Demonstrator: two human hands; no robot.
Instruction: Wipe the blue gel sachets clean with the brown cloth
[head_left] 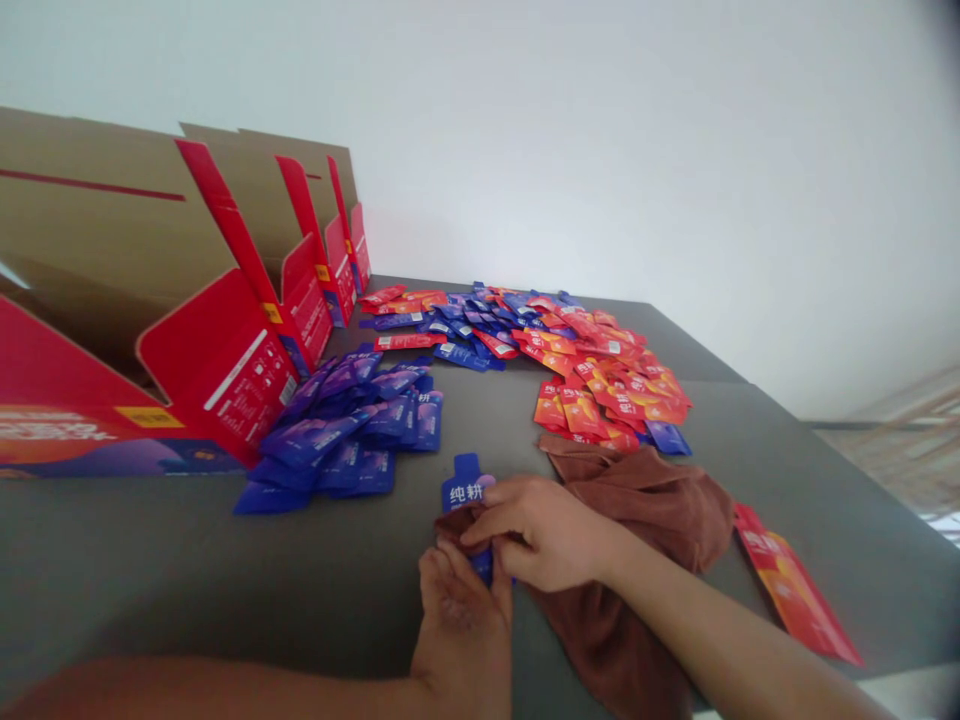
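Observation:
A blue foil sachet with white Chinese lettering stands upright between my hands, its lower end wrapped in a fold of brown towel. My right hand pinches the towel around the sachet from the right. My left hand lies below, its fingers curled around the sachet's lower end and the cloth. The rest of the brown towel lies bunched under my right wrist. Just above my hands lies a heap of blue sachets. A larger spread of red-orange and blue sachets lies farther ahead.
Several open cardboard display boxes with red flaps stand in a row along the left of the grey table. A long red-orange packet lies near the right edge. A white wall rises behind the table.

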